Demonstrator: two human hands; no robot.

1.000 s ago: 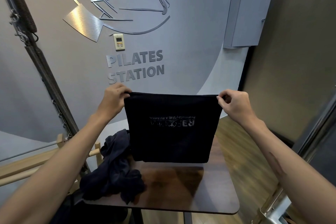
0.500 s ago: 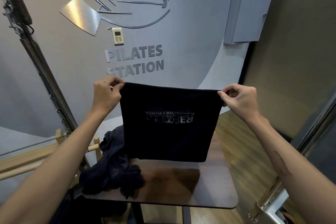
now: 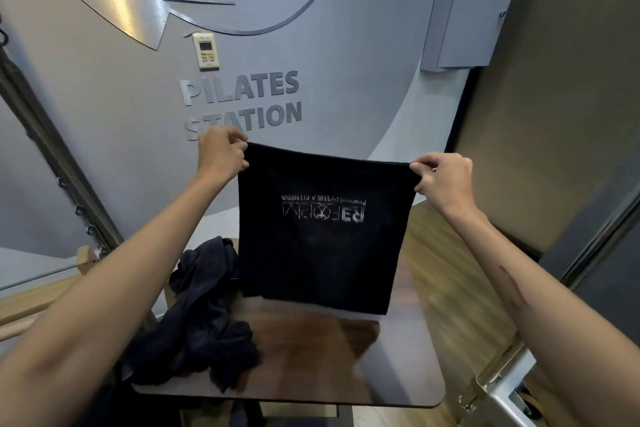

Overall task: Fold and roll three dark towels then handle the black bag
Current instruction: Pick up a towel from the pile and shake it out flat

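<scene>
Both hands pinch the top corners of a dark towel [image 3: 325,229], left hand [image 3: 221,154] and right hand [image 3: 441,177], holding it spread above the counter [image 3: 398,371]. Its lower edge hangs near the wood. Crumpled dark towels [image 3: 204,319] lie heaped at the counter's left.

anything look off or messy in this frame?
Two things. The printed logo on the held towel reads upside down and mirrored, so the towel hangs inverted from the left hand and right hand. A crumpled heap of dark cloth sprawls over the table's left edge. No damage or spills visible.
</scene>
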